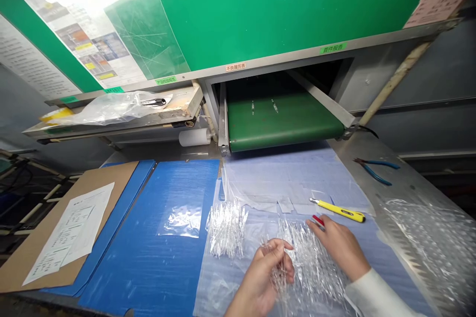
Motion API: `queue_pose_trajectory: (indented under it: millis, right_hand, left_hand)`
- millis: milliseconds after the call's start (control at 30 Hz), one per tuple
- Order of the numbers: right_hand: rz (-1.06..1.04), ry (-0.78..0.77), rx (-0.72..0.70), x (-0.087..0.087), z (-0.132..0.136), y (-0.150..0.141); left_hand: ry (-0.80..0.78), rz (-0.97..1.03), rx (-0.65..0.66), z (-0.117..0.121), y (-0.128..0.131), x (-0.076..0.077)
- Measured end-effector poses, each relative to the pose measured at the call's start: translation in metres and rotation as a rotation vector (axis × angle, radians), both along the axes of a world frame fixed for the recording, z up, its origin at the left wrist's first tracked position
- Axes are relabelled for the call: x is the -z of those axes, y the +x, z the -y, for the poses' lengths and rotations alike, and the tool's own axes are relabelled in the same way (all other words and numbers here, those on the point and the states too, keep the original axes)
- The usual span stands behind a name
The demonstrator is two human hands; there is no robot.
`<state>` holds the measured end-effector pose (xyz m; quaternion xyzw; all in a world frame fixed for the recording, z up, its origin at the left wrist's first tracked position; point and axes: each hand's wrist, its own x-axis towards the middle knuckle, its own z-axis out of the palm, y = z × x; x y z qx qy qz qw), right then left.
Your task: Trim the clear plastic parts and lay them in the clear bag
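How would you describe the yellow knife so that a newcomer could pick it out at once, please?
Find the green conveyor belt, then the pale blue sheet spread in front of it. Toward that sheet's right side, just beyond the right hand, lies a slim utility knife. Its yellow colour sets it apart from the blue-handled pliers farther right.

Legible Chinese text

Rail (pixel 282 58): orange label (pixel 235 67), 12 o'clock, "不良履历表". Green label (pixel 333 48), between 1 and 2, "首件报告". Second green label (pixel 165 80), 10 o'clock, "产品检验", rest unclear. Sheet (pixel 80 223), 8 o'clock: writing too small to read.
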<state>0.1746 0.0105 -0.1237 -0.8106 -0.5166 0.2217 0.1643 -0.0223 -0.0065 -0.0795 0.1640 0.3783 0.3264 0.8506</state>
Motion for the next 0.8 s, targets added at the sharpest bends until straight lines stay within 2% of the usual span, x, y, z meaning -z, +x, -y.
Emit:
queue_pose_trajectory:
  millis: [167, 267, 367, 433, 567, 633, 700, 800]
  right_hand:
    - [-0.091, 0.005, 0.037, 0.005, -0.015, 0.007]
    - [-0.182, 0.026, 0.096, -0.004, -0.015, 0.012]
    - [-0.293, 0.077, 0.147, -0.027, -0.006, 0.005]
    - [-0.439, 0.097, 0.133, -0.047, 0.003, -0.008]
    - [-0.947, 0.084, 0.041, -0.076, 0.018, -0.043]
    - [-1.008, 0.064, -0.009, -0.078, 0.022, -0.052]
    - [-1.003, 0.042, -0.03, -0.075, 0.024, -0.053]
    - [-1.063, 0.007, 0.056, -0.069, 0.025, -0.046]
  left_hand:
    - [-0.258, 0.156, 0.032, 0.001, -0.003, 0.009]
    - [-0.255, 0.164, 0.056, 0.0, -0.003, 0.011]
    - [-0.178, 0.093, 0.037, -0.002, 0.0, 0.01]
    - [-0.113, 0.046, 0.007, -0.003, 0.004, 0.007]
    - [0.25, -0.097, 0.089, -0.005, 0.014, -0.008]
    - [0.39, -0.173, 0.125, -0.006, 0.016, -0.018]
    - [0.419, -0.239, 0.123, -0.007, 0.016, -0.026]
    - [0.437, -0.336, 0.151, -0.008, 0.013, -0.031]
